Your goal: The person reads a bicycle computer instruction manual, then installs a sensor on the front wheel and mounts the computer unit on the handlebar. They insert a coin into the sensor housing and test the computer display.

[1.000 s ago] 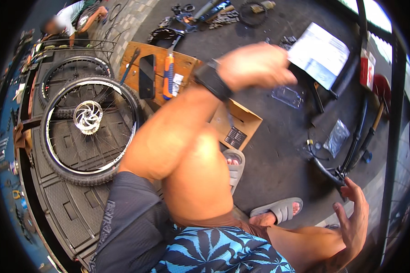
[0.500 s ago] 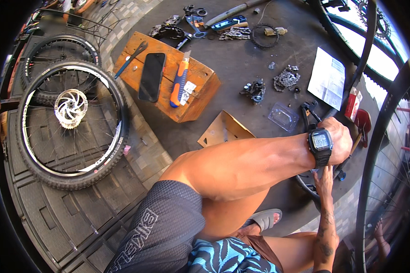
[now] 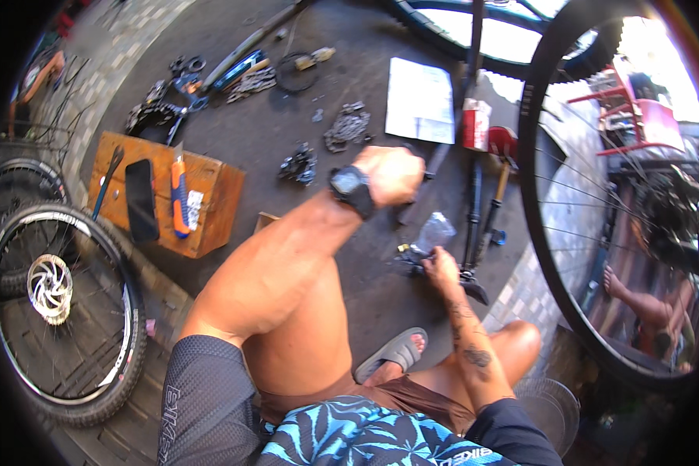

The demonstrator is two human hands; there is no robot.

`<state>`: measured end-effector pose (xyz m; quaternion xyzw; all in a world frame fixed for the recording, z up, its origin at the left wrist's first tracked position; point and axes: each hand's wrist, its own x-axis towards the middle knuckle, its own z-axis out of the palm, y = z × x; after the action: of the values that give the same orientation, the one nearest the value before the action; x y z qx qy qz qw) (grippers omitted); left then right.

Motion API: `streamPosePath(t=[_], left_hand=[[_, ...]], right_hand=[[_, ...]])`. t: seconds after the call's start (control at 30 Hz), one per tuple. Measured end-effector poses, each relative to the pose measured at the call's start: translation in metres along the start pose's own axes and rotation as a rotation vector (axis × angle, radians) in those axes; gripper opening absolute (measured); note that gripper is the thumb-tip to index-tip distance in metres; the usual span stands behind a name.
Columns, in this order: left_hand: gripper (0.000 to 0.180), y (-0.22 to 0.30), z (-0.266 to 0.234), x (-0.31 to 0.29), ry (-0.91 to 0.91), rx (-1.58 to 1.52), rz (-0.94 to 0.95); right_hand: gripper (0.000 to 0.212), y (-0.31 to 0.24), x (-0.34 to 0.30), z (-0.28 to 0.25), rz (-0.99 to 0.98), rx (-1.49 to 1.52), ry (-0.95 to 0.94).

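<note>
Left hand (image 3: 396,175) is being held half-curled, knuckles up; grip can't be told, fingertips being hidden. Right hand (image 3: 443,268) is being held bent-fingered at the clear plastic bag (image 3: 435,231) just beyond it; hold unclear. Risk: bag could be torn if being tugged blindly; derailleur (image 3: 298,165), left of left hand, could be knocked if that hand is being swept sideways.

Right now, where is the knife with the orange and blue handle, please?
In the head view, the knife is on the left side, on top of the wooden box, between the black phone and a small white piece.
</note>
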<state>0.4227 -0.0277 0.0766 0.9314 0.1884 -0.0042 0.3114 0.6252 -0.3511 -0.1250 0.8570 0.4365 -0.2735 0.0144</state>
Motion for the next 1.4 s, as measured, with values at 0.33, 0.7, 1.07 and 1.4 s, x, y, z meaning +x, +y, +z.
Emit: streamPosePath(t=[0.33, 0.7, 1.07, 1.4], left_hand=[[0.031, -0.027, -0.052, -0.04, 0.845, -0.305, -0.332], [0.021, 0.035, 0.015, -0.09, 0.621, -0.115, -0.291], [0.02, 0.037, 0.018, -0.082, 0.532, -0.084, -0.287], [0.018, 0.022, 0.014, -0.079, 0.742, -0.054, -0.127]], right_hand=[[0.048, -0.034, -0.039, 0.026, 0.015, -0.103, 0.119], [0.019, -0.029, -0.017, 0.057, -0.345, -0.425, 0.127], [0.02, -0.031, -0.016, 0.047, -0.515, -0.439, 0.104], [0.024, -0.034, -0.013, 0.003, -0.42, -0.252, 0.307]])
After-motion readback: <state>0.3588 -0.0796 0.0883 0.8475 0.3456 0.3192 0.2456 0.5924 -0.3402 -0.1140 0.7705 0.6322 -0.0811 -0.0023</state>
